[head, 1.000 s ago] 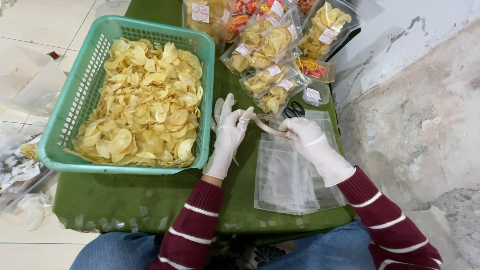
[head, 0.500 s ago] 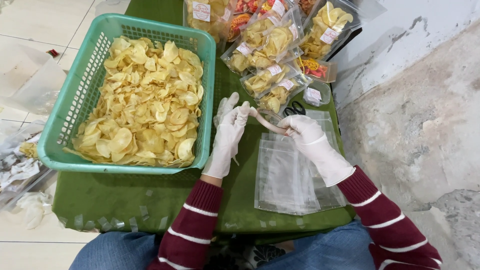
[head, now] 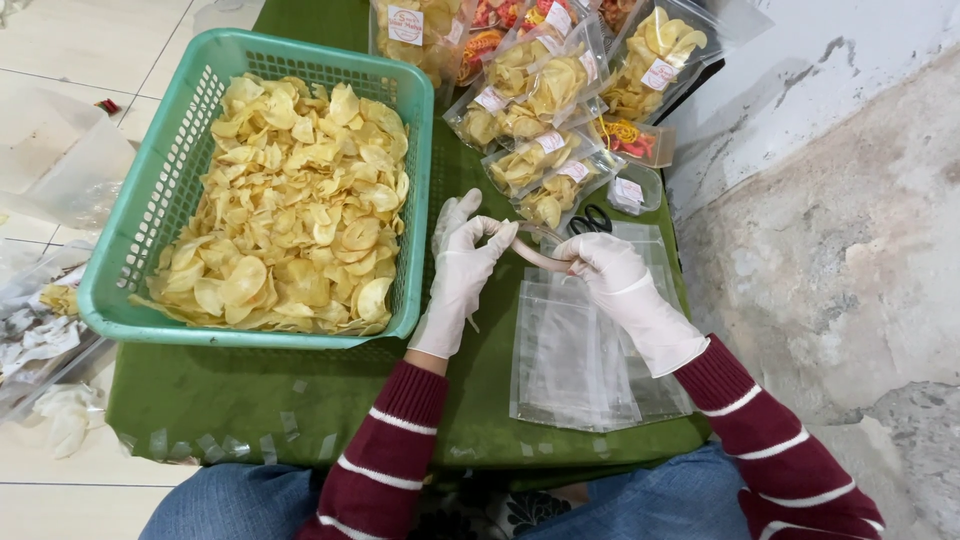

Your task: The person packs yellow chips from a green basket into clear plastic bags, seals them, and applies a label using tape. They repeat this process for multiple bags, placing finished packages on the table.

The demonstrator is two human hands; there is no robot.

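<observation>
The left hand (head: 462,262) and right hand (head: 612,272), both in white gloves, pinch the 2 ends of a thin pale strip (head: 540,257) that spans the small gap between them; it looks like a rubber band or a bit of tape, but I cannot tell which. Each hand is closed on its end, fingertips only.

The strip sags slightly at its middle, so it is probably light, limp and a little stretchy. Smooth gloves may slip on it, so a firm pinch close to each end seems best.

Directly under the right hand, toward 6 o'clock, lies a stack of clear plastic bags (head: 575,360) on the green cloth (head: 250,395). These look thin, slick and clingy, best separated at an open edge.

At 9 o'clock sits the teal basket (head: 150,215) heaped with brittle yellow chips (head: 290,205). At 12 o'clock are filled chip packets (head: 540,110), with black scissors (head: 592,220) just beside the right hand's fingertips.

The scissor blades are hidden, the top packets are cut off by the frame, and the count of bags in the stack is unclear.
</observation>
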